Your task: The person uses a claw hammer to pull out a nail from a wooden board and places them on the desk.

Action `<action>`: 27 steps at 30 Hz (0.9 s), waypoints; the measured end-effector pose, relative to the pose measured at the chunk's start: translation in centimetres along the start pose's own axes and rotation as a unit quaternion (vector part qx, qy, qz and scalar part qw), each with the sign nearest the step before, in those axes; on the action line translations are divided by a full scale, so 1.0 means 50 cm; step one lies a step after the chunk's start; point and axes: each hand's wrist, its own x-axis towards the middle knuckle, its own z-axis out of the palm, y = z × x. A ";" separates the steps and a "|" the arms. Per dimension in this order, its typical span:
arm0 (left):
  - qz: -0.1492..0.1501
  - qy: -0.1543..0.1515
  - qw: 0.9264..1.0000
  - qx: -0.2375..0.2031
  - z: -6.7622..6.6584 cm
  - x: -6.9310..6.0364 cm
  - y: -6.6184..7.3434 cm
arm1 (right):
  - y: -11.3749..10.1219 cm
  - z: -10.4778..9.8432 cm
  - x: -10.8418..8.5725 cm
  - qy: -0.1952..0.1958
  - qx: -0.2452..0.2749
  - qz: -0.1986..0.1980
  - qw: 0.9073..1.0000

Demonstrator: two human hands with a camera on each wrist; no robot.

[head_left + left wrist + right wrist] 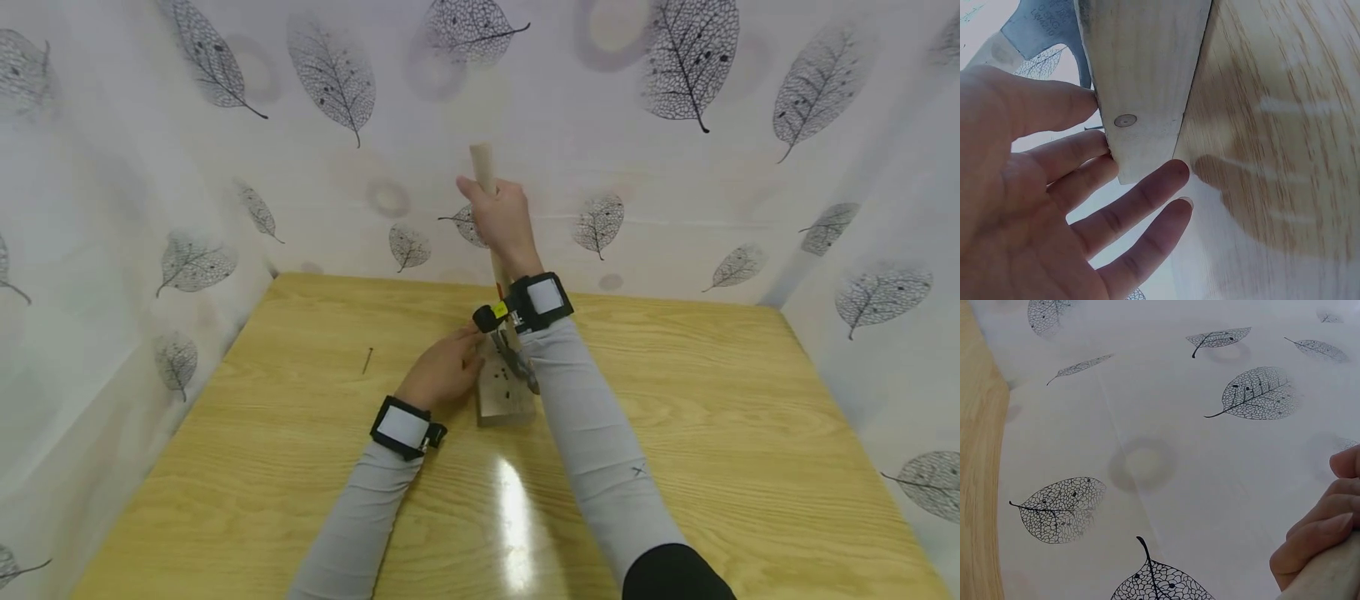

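My right hand [504, 218] grips the pale wooden handle [483, 167] of a claw hammer, which stands upright. The hammer's metal head [513, 362] lies on top of a wooden block [504, 408], partly hidden by the right wrist strap. Several small dark holes or marks dot the block's top. My left hand [444, 367] touches the block's left side with thumb and fingertips. In the left wrist view, the hammer head [1047, 28] shows beyond the block [1141, 69], whose side bears a round mark. Curled right fingers [1310, 544] appear at the right wrist view's edge.
A single nail [367, 360] lies on the wood-grain table [315, 333], left of the left hand. Leaf-patterned cloth [337, 192] hangs behind the table and along both sides.
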 end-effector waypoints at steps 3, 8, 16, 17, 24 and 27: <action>0.005 -0.002 1.000 -0.009 -0.002 -0.002 0.005 | 0.002 0.002 0.007 -0.003 -0.011 0.012 1.000; 0.014 0.002 1.000 -0.009 -0.004 -0.003 0.005 | 0.000 0.000 0.011 0.023 -0.022 0.007 0.999; 0.018 0.006 1.000 -0.002 0.004 -0.001 0.001 | -0.003 -0.001 0.006 0.058 0.001 -0.042 0.997; 0.017 0.005 1.000 -0.001 0.005 0.000 0.001 | -0.003 -0.001 0.005 0.062 0.000 -0.043 0.997; 0.005 0.016 1.000 -0.002 0.004 0.001 0.006 | -0.005 -0.006 -0.010 0.084 0.000 -0.063 0.995; -0.004 0.011 1.000 -0.003 0.001 0.003 0.005 | -0.006 -0.011 -0.022 0.086 0.016 -0.079 0.993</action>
